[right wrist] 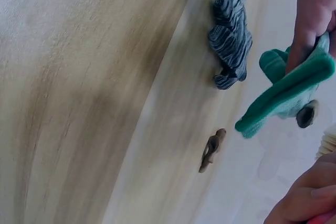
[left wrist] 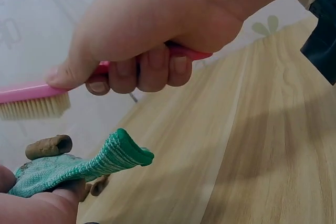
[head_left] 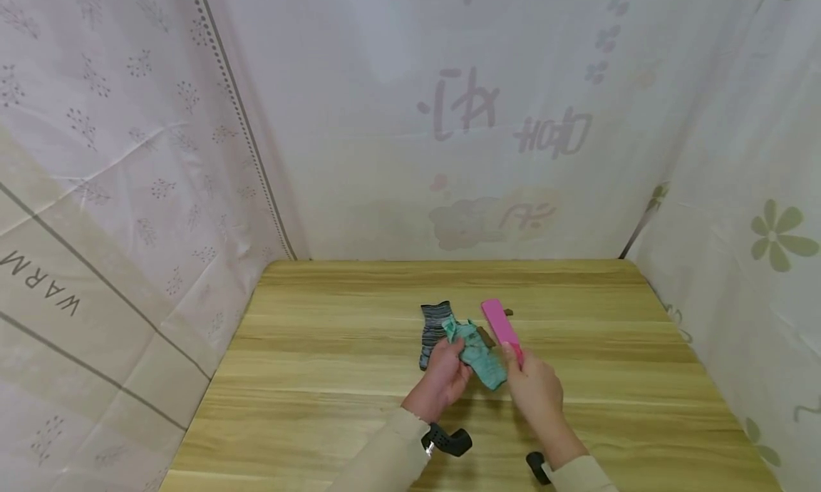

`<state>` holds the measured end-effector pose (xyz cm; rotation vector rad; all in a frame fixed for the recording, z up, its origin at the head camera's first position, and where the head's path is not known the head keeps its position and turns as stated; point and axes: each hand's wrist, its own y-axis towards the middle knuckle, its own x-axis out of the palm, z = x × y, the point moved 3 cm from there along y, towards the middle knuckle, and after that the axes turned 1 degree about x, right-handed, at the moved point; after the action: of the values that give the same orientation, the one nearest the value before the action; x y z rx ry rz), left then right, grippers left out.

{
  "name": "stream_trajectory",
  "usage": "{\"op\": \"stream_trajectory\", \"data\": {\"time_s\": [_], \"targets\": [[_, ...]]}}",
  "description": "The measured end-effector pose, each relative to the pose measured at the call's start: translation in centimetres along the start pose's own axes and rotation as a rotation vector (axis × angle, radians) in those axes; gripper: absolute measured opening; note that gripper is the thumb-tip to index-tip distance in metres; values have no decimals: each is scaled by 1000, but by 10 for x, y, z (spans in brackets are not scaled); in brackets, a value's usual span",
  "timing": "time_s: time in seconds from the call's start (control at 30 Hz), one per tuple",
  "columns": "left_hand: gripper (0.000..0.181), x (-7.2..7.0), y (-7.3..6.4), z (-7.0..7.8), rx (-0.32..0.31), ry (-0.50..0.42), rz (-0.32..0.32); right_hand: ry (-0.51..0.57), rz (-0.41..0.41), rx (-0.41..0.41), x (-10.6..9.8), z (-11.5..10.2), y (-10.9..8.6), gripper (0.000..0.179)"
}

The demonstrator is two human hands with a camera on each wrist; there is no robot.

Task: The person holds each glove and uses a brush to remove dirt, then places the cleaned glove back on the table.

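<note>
My left hand (head_left: 444, 374) holds a green knitted glove (head_left: 482, 362) above the table, thumb on top and fingers beneath. The glove's darker green cuff (left wrist: 131, 150) points toward my right side. On the glove lies a brown, rolled piece (left wrist: 50, 147), hollow at its end. In my right hand (head_left: 537, 391) I grip a pink brush (head_left: 499, 323) by its handle, thumb along its back. Its cream bristles (left wrist: 37, 107) face down, close over the brown roll and apart from it in the left wrist view.
A grey and black striped knitted piece (head_left: 431, 331) lies on the wooden table (head_left: 308, 378) left of the green glove. Beyond the brush, a small brown curled piece (right wrist: 212, 150) rests on the tabletop. Printed cloth curtains (head_left: 359, 157) hang behind and at both sides.
</note>
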<state>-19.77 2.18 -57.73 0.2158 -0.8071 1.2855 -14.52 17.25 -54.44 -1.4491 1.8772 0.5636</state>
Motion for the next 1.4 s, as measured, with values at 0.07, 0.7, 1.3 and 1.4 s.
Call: {"op": "stream_trajectory", "data": {"time_s": [0.07, 0.7, 1.3, 1.4], "targets": [[31, 1, 1, 0, 2, -1, 2, -8, 5, -13, 1, -3, -2, 64], [33, 8, -1, -5, 1, -6, -33, -79, 26, -9, 4, 5, 0, 61], [37, 14, -4, -9, -2, -15, -50, -97, 3, 42, 0, 14, 6, 60], [35, 15, -3, -9, -1, -22, -47, -98, 3, 44, -2, 14, 7, 61]]}}
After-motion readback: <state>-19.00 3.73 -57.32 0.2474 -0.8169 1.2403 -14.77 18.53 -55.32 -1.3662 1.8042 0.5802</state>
